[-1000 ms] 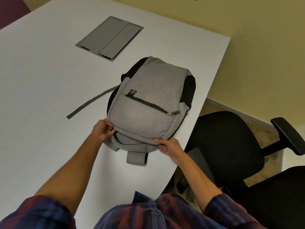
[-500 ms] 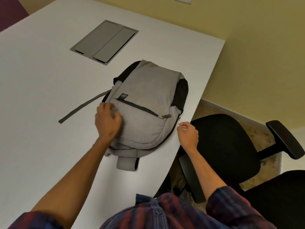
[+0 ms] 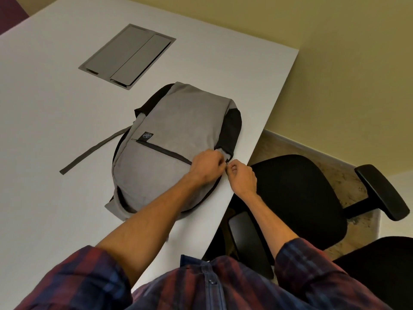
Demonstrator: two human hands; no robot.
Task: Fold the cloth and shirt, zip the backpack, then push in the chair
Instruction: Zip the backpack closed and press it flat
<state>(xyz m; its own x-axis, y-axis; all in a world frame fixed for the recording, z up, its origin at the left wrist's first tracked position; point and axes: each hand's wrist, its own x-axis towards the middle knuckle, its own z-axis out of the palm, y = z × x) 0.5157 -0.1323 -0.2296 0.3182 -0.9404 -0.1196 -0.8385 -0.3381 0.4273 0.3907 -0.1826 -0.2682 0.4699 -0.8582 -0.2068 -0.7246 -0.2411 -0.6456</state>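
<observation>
At mid-frame the left hand (image 3: 206, 165) pinches the grey backpack (image 3: 178, 139) fabric at its right edge; the right hand (image 3: 242, 177) pinches the zipper pull (image 3: 226, 164) beside it. The backpack lies flat on the white table (image 3: 44, 108). A grey cable hatch (image 3: 127, 55) sits upper left; a black chair (image 3: 297, 198) stands right, before a yellow wall (image 3: 346, 74).

A grey double-flap cable hatch (image 3: 127, 55) is set flush into the white counter (image 3: 44, 108); yellow walls (image 3: 335, 74) are seen behind.
</observation>
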